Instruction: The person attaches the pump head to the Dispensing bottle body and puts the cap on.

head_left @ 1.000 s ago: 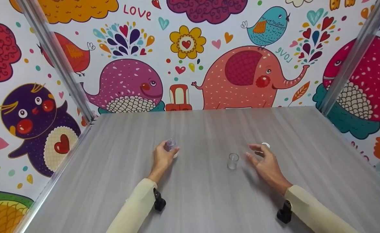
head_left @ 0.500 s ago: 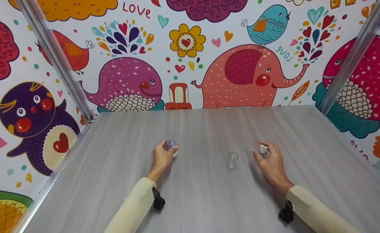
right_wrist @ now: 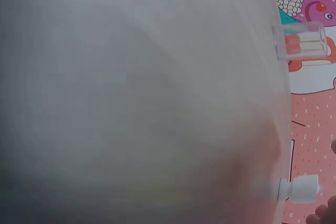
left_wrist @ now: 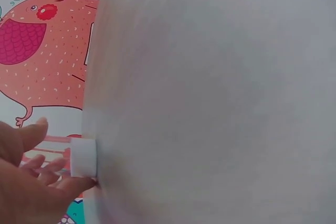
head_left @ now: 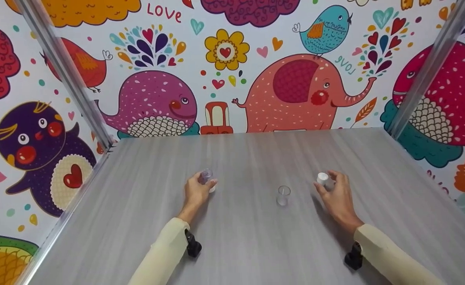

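Observation:
At the left of the table my left hand holds a small clear container, its thumb and fingers curled round the sides. The container's white lower part is at the table surface in the left wrist view. My right hand is at a small white piece on the right, thumb and fingers spread around it. In the right wrist view this white piece has a wide top and a narrower part below, and the fingertips appear apart from it. Between the hands stands a clear cup.
The grey wood-grain table ends at a wall printed with cartoon animals. Metal posts rise at the back corners. A metal rail runs along the left edge. Both wrists carry black camera mounts.
My right hand has shifted slightly right, and the white piece behind its fingers now shows between thumb and fingers. The left hand stays on its container. The clear cup stays in place.

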The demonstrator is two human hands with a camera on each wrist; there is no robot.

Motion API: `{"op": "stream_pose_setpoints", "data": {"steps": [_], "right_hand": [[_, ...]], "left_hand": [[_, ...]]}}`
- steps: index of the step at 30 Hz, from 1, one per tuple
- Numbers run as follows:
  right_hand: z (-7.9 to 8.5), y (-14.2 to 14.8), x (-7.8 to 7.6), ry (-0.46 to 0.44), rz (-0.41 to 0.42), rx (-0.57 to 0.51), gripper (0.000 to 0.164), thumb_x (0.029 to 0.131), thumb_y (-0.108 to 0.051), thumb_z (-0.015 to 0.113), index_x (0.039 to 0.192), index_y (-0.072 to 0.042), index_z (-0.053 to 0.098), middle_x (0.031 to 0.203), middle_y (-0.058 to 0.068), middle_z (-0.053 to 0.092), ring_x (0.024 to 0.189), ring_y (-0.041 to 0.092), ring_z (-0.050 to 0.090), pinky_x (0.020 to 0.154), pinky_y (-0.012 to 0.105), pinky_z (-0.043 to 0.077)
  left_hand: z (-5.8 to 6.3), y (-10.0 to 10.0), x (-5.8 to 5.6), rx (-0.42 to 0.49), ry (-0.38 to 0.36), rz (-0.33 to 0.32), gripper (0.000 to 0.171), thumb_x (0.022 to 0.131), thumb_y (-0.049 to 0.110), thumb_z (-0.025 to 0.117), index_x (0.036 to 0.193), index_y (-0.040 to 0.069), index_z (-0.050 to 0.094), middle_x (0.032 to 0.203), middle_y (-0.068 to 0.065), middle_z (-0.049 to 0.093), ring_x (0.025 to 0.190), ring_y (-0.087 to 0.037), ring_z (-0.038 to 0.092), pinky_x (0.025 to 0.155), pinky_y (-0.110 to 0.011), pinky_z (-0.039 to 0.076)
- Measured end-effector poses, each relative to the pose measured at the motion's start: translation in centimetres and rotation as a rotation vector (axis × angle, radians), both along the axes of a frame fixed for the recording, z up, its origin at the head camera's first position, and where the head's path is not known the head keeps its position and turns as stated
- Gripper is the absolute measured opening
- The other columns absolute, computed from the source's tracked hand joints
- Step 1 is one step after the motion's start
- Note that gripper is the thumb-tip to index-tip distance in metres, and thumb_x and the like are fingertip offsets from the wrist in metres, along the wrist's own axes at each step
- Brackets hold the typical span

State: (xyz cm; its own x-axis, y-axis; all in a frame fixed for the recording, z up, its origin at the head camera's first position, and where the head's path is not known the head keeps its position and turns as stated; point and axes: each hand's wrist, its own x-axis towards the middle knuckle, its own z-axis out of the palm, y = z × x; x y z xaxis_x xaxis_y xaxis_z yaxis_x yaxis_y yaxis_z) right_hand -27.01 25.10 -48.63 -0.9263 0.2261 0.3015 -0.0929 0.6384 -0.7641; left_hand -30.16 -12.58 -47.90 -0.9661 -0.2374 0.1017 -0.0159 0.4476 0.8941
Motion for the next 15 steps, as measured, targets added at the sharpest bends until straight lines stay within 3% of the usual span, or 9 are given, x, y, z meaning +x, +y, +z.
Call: {"op": "stream_pose_setpoints", "data": {"steps": [9, 15], "right_hand": [[0.1, 0.8, -0.7, -0.054, -0.009, -0.019, 0.059, 0.094, -0.013, 0.068, 0.139, 0.011, 0.039, 0.135, 0.03, 0.044, 0.127, 0.044, 0.045, 0.109, 0.053, 0.036], [0.5, 1.5, -1.1, -0.136, -0.006, -0.036, 0.062, 0.094, -0.016, 0.068, 0.141, 0.01, 0.038, 0.14, 0.03, 0.044, 0.131, 0.045, 0.045, 0.109, 0.055, 0.037]], "left_hand": [[-0.1, -0.1, -0.3, -0.009, -0.017, 0.011, 0.044, 0.089, 0.015, 0.075, 0.126, -0.005, 0.062, 0.123, -0.025, 0.068, 0.117, -0.037, 0.064, 0.101, -0.046, 0.049], [-0.2, 0.0, -0.3, 0.012, -0.028, 0.004, 0.043, 0.09, 0.014, 0.074, 0.126, -0.005, 0.062, 0.124, -0.025, 0.068, 0.118, -0.036, 0.064, 0.1, -0.046, 0.05]]}}
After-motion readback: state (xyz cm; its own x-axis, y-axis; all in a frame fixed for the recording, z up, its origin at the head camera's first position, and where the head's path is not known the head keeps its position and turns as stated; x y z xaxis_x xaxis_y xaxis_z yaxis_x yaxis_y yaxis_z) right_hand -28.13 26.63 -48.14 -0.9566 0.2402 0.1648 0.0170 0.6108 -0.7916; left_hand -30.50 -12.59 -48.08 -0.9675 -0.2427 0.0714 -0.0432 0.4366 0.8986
